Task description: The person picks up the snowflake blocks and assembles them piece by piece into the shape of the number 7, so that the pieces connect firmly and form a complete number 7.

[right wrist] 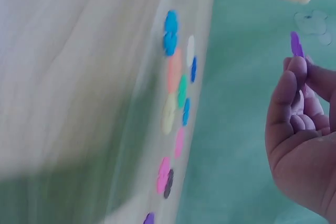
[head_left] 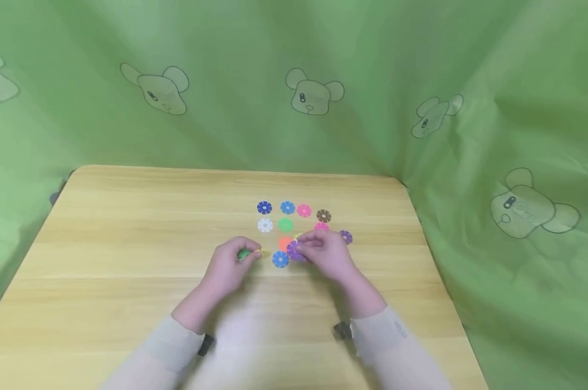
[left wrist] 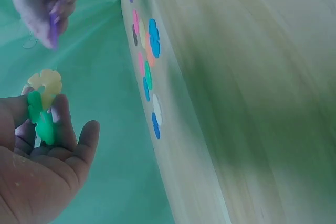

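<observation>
My left hand [head_left: 229, 266] pinches a green notched plastic disc [left wrist: 43, 124] that is joined to a pale yellow disc [left wrist: 50, 83], both raised off the table. In the right hand [head_left: 330, 254], thumb and fingertips pinch a purple notched disc [head_left: 294, 250], which the right wrist view shows edge-on. The two hands face each other with a gap between the yellow and the purple disc. Below and between them a blue disc [head_left: 280, 259] lies on the table beside an orange disc [head_left: 285, 244], partly covered from view by the purple one.
On the wooden table [head_left: 128, 227] more flat discs lie in loose rows: dark blue [head_left: 264, 207], light blue [head_left: 287, 207], pink [head_left: 304, 210], brown [head_left: 324, 215], white [head_left: 265, 225], green [head_left: 285, 225] and purple [head_left: 346, 237]. A green curtain [head_left: 245, 130] surrounds the table's back and sides.
</observation>
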`<state>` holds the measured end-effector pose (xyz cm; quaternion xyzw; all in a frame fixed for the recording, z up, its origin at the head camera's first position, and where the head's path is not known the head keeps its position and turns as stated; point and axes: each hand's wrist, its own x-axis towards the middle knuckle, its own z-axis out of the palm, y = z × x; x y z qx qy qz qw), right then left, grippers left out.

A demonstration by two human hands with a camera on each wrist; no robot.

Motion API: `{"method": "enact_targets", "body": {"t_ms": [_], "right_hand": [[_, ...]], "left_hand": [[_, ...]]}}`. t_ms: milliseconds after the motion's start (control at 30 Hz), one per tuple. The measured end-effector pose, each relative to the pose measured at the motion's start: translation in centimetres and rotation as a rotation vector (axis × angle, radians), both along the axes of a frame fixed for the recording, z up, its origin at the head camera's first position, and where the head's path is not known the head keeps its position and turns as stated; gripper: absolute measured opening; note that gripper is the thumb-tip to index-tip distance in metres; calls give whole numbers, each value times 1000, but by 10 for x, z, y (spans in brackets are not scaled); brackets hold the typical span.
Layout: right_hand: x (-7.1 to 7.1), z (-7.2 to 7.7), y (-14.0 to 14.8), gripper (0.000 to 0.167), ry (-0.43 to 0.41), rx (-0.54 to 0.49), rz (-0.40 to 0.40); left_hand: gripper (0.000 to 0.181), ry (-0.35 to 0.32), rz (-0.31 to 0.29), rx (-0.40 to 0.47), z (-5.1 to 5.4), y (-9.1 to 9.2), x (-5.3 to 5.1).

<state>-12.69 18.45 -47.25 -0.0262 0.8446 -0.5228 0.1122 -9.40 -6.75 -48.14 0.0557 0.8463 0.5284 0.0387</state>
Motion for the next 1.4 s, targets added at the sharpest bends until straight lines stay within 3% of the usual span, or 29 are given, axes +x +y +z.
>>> {"method": "enact_targets", "body": {"t_ms": [200,700,1133,1400], "right_hand": [[6,6,-12,21,-36,-101,-16],[13,8,-25,20,-21,-119,10],[17,8,-18,17,-65,-113,66],[21,11,-17,15,-79,-184,70]], "left_hand": [[8,21,-10,-1,2,2,0],[9,81,-41,-32,0,7,0],[8,344,-185,-118,1,5,6],[10,426,-186,-48,-2,5,11]]}}
